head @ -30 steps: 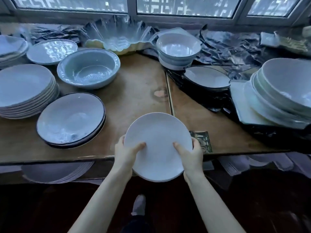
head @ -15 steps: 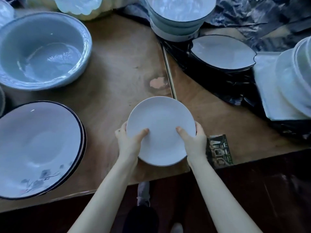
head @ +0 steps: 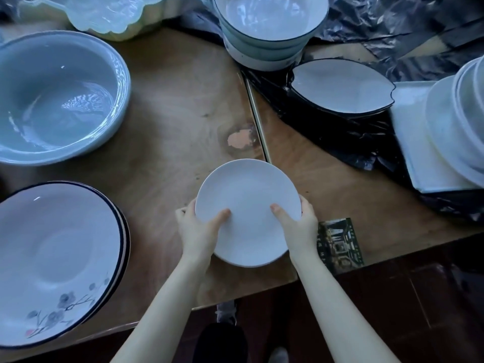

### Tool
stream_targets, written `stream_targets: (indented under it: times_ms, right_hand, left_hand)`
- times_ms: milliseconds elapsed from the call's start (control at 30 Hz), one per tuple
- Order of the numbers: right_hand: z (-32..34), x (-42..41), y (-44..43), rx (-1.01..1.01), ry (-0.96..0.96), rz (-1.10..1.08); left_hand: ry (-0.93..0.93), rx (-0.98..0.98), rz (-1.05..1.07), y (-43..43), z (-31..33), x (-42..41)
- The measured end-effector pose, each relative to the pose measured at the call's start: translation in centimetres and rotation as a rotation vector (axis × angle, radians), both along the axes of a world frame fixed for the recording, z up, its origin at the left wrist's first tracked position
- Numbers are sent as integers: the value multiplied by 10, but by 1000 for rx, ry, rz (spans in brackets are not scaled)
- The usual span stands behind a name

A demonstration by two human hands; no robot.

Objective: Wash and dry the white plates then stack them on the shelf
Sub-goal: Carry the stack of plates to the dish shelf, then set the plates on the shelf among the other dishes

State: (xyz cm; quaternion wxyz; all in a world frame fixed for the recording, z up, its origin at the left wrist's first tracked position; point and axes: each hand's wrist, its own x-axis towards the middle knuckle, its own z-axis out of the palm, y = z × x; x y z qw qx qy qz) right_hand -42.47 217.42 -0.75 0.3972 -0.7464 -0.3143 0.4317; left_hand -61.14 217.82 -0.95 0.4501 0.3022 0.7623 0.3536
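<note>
A plain white plate (head: 247,195) is held level over the front middle of the wooden shelf top (head: 172,106). My left hand (head: 197,229) grips its left rim, thumb on the upper face. On the opposite rim my right hand (head: 296,226) grips the same way. I cannot tell whether the plate rests on the wood or hovers just above it.
Dark-rimmed flower-painted plates (head: 55,260) are stacked front left, a large pale blue bowl (head: 52,98) behind them. Stacked bowls (head: 269,27) stand at the back, a leaf-shaped dish (head: 340,86) on black plastic to their right, white dishes (head: 445,132) far right. A printed card (head: 340,244) lies by the front edge.
The plate and both hands have moved forward from beyond the shelf's front edge to over the wood. The view has moved closer and tilted down.
</note>
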Motion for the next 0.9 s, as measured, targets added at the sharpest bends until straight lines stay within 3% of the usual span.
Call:
stream_targets:
  times_ms: [333, 500, 633, 767, 900]
  right_hand:
    - [16, 15, 4, -107, -216, 247]
    - [41, 45, -5, -110, -321, 403]
    - [73, 85, -31, -43, -539, 534]
    - [116, 145, -81, -34, -834, 638]
    - [162, 220, -164, -73, -989, 561]
  left_hand:
    - [122, -54, -171, 7, 12, -9]
    - [406, -34, -289, 12, 32, -10]
    - [612, 183, -444, 8, 61, 10]
    - [650, 366, -807, -6, 98, 73]
    - [720, 621, -1152, -40, 143, 176]
